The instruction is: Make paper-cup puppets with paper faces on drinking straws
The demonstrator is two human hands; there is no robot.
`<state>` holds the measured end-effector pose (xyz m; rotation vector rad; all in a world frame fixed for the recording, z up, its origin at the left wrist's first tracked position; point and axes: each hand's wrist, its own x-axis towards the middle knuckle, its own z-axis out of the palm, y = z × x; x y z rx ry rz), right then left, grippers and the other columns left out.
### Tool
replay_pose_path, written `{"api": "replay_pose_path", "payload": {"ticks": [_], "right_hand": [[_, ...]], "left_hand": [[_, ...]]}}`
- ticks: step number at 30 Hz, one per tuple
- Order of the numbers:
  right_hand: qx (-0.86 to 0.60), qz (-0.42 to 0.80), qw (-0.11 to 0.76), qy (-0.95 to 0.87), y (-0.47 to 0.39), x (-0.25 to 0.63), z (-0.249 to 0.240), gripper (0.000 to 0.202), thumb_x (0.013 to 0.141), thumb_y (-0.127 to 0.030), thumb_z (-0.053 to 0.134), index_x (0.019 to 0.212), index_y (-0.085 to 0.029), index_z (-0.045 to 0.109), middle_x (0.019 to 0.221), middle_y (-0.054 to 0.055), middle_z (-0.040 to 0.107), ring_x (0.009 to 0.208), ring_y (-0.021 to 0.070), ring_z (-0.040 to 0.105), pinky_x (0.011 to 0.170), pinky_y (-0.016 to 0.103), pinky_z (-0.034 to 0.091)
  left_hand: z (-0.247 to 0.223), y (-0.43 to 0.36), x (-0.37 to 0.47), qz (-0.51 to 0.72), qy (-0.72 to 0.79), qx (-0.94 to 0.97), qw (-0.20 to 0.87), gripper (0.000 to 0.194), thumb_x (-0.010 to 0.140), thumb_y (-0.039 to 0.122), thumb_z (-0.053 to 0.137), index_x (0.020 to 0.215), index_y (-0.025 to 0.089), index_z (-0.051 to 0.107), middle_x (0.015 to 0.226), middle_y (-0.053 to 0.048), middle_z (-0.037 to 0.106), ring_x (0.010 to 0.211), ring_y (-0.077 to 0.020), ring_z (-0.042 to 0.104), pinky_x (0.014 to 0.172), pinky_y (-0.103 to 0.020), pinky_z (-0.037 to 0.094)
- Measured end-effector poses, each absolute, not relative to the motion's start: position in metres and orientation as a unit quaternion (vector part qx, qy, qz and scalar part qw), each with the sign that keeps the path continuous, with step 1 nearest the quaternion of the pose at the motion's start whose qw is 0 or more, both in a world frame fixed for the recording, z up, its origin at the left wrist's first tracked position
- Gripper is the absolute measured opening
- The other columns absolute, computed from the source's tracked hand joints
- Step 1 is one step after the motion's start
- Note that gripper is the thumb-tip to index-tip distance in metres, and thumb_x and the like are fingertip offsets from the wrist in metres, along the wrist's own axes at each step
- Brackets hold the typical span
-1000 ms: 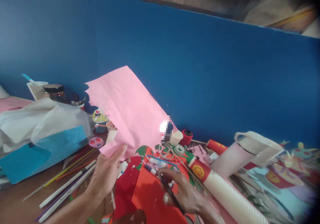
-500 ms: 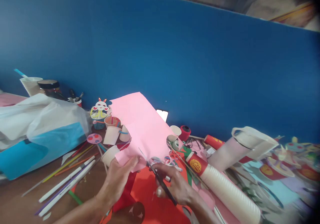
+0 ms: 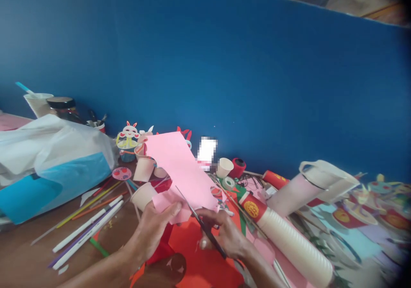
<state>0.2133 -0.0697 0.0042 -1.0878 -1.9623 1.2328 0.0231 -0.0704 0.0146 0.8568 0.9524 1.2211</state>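
A large pink paper sheet (image 3: 180, 159) with notched edges stands up in front of me. My left hand (image 3: 157, 223) pinches its lower left part between thumb and fingers. My right hand (image 3: 224, 232) is closed around dark-handled scissors (image 3: 205, 228), whose blades lie at the lower part of the sheet, pointing up and left. Red paper (image 3: 195, 253) lies beneath both hands. Paper cups (image 3: 143, 169) stand just left of the sheet.
White markers (image 3: 86, 232) and coloured sticks lie at the left beside a plastic-covered blue box (image 3: 80, 181). At the right are a long stack of paper cups (image 3: 295, 249), a pitcher (image 3: 298, 189) and cup crafts (image 3: 353, 215). A blue partition (image 3: 257, 73) rises behind.
The pink sheet has tilted down and shifted slightly, uncovering red rabbit-ear shapes and more of the bright phone behind it. Both hands keep their hold, and the view has shifted a little.
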Motion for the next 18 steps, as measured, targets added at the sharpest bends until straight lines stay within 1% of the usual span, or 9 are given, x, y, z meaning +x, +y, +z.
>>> {"api": "replay_pose_path", "payload": {"ticks": [3,6,9,11,13,15,18], "right_hand": [[-0.421,0.459,0.306,-0.72,-0.068,0.214,-0.005,0.047,0.058,-0.03,0.073,0.102,-0.016,0.063,0.051,-0.003,0.055,0.046,0.011,0.047,0.048,0.022,0.038],[-0.417,0.479,0.293,-0.714,-0.067,0.214,-0.009,0.051,0.057,-0.029,0.073,0.104,-0.016,0.062,0.053,-0.002,0.058,0.048,0.0123,0.05,0.051,0.023,0.041],[-0.412,0.503,0.28,-0.706,-0.068,0.214,-0.008,0.05,0.057,-0.027,0.074,0.104,-0.017,0.061,0.06,-0.001,0.06,0.055,0.0141,0.054,0.056,0.025,0.043],[-0.415,0.515,0.274,-0.697,-0.069,0.213,-0.008,0.048,0.057,-0.026,0.074,0.103,-0.016,0.061,0.061,-0.001,0.06,0.056,0.0139,0.054,0.057,0.025,0.044],[-0.429,0.517,0.273,-0.689,-0.069,0.213,-0.009,0.047,0.056,-0.025,0.074,0.101,-0.016,0.062,0.056,-0.003,0.056,0.052,0.0121,0.05,0.054,0.024,0.042],[-0.445,0.517,0.27,-0.68,-0.07,0.214,-0.012,0.047,0.055,-0.027,0.075,0.099,-0.015,0.063,0.05,-0.005,0.049,0.047,0.0095,0.044,0.049,0.022,0.038],[-0.46,0.528,0.258,-0.665,-0.07,0.217,-0.015,0.047,0.055,-0.03,0.075,0.098,-0.014,0.063,0.047,-0.008,0.041,0.043,0.0064,0.035,0.041,0.019,0.029]], "left_hand": [[0.007,-0.071,0.022,0.539,0.407,0.359,0.644,0.03,0.069,0.025,0.064,0.097,0.015,0.063,0.087,-0.007,0.068,0.076,-0.0188,0.061,0.072,-0.03,0.046],[0.001,-0.073,0.022,0.534,0.391,0.342,0.667,0.029,0.071,0.026,0.062,0.098,0.015,0.063,0.088,-0.007,0.067,0.072,-0.0177,0.061,0.069,-0.03,0.046],[-0.002,-0.077,0.022,0.518,0.393,0.335,0.681,0.026,0.07,0.028,0.062,0.094,0.016,0.063,0.08,-0.006,0.067,0.065,-0.0169,0.06,0.065,-0.03,0.046],[-0.002,-0.079,0.022,0.509,0.405,0.339,0.68,0.022,0.07,0.028,0.063,0.088,0.015,0.063,0.074,-0.005,0.067,0.064,-0.0165,0.06,0.064,-0.029,0.046],[-0.001,-0.08,0.022,0.498,0.406,0.342,0.686,0.019,0.07,0.027,0.063,0.085,0.015,0.063,0.073,-0.005,0.066,0.067,-0.0171,0.06,0.066,-0.03,0.046],[0.0,-0.081,0.022,0.489,0.394,0.335,0.702,0.019,0.07,0.026,0.063,0.085,0.014,0.062,0.075,-0.005,0.066,0.071,-0.0181,0.06,0.069,-0.031,0.046],[-0.004,-0.08,0.023,0.49,0.387,0.328,0.709,0.017,0.071,0.027,0.062,0.082,0.014,0.062,0.071,-0.005,0.065,0.066,-0.0173,0.06,0.065,-0.03,0.046]]}}
